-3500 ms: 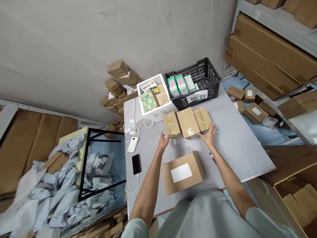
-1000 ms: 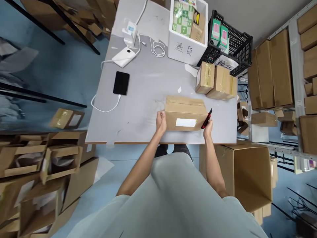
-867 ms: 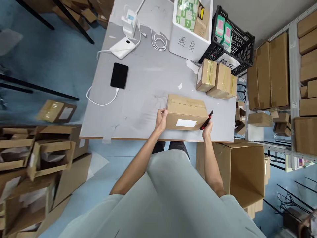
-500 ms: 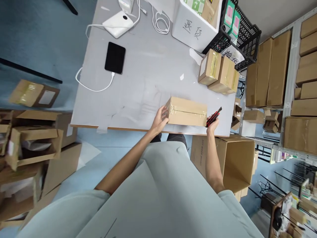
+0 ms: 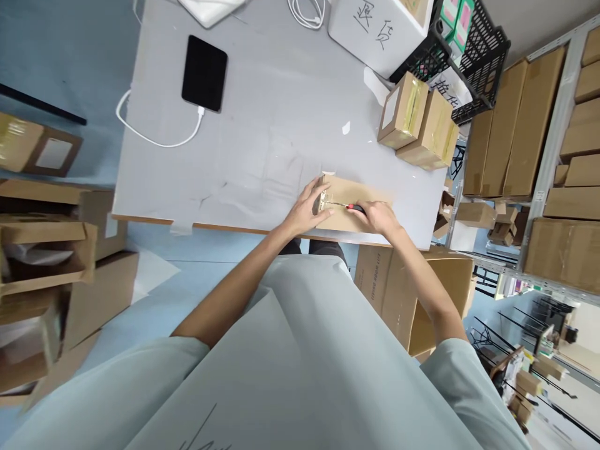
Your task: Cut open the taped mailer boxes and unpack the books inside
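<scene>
A small taped cardboard box (image 5: 349, 185) lies near the front edge of the table. My left hand (image 5: 304, 209) grips its left end, fingers at the far corner and thumb at the near side. Over the box's right part, my right hand (image 5: 377, 217) is closed round the handle of a red-and-black utility knife (image 5: 355, 207). The knife's thin metal end points left, along the top of the box, and reaches the tape near my left fingers. My right hand covers part of the box.
Two taped cartons (image 5: 404, 109) stand at the table's right, near a white bin (image 5: 375, 34) and a black crate (image 5: 482, 62). A charging tablet (image 5: 205, 73) lies at the left. Below the table's right edge is a large open carton (image 5: 398, 294).
My right hand has moved left from the box's right end to above it, bringing the knife onto the tape. The box now lies flatter on the table, and the view has shifted.
</scene>
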The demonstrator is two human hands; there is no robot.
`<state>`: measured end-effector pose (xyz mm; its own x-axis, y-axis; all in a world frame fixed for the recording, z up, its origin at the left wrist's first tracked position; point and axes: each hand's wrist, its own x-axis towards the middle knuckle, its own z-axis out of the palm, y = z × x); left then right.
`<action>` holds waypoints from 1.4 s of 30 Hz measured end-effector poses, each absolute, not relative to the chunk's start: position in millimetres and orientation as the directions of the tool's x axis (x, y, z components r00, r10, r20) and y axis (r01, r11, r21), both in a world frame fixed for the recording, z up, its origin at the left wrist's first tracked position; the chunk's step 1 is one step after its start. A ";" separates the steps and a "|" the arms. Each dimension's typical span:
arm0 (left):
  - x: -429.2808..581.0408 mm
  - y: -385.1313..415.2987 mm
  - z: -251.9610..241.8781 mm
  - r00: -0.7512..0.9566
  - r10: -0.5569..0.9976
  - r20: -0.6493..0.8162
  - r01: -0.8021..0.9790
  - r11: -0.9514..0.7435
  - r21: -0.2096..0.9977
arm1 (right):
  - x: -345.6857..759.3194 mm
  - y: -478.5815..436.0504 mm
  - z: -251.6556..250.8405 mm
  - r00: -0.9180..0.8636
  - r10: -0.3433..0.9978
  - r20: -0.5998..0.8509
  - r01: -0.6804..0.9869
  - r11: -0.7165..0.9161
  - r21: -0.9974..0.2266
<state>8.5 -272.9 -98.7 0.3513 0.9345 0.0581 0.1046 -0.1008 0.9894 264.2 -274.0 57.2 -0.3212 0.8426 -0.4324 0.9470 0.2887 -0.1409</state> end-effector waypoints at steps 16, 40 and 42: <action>8.9 -274.7 -97.3 0.335 0.940 0.071 0.107 -0.113 0.988 | 231.3 -251.5 62.2 -0.300 0.768 -0.566 0.932 0.363 0.000; -1.3 -274.3 -91.5 0.370 0.929 0.015 0.301 -0.136 0.944 | 206.7 -252.6 99.2 -0.206 0.688 -0.696 0.850 0.478 0.221; -2.6 -273.5 -90.9 0.367 0.930 0.012 0.302 -0.132 0.944 | 234.6 -256.6 104.2 -0.140 0.694 -0.706 0.852 0.448 0.271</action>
